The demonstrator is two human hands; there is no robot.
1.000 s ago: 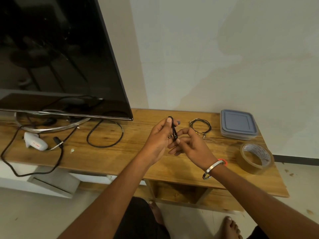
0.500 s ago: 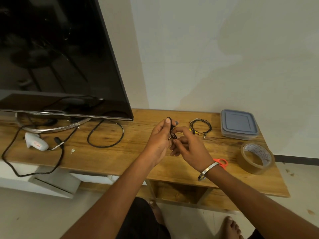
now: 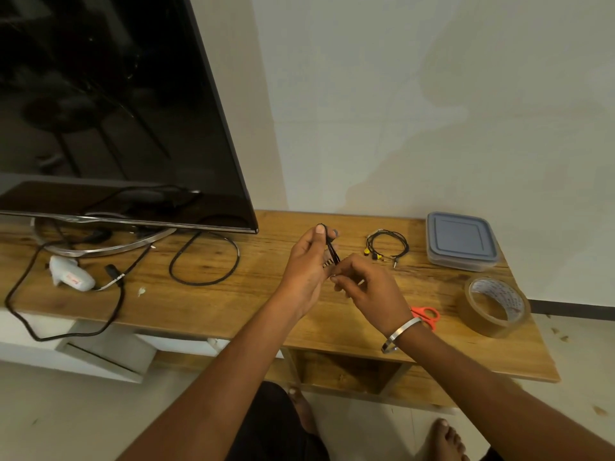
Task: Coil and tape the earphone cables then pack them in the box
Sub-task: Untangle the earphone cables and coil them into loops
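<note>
left hand (image 3: pixel 307 261) pinches black earphone coil (image 3: pixel 331 249) upright so we can bind it | right hand (image 3: pixel 369 291) pinches its lower end

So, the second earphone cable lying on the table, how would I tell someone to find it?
Start at the wooden table and go to the lidded blue-grey box at its far right. Just left of the box lies a coiled cable. It is thin, black, in a small loop with yellow bits, unlike the thicker, bigger black loop near the TV.
</note>
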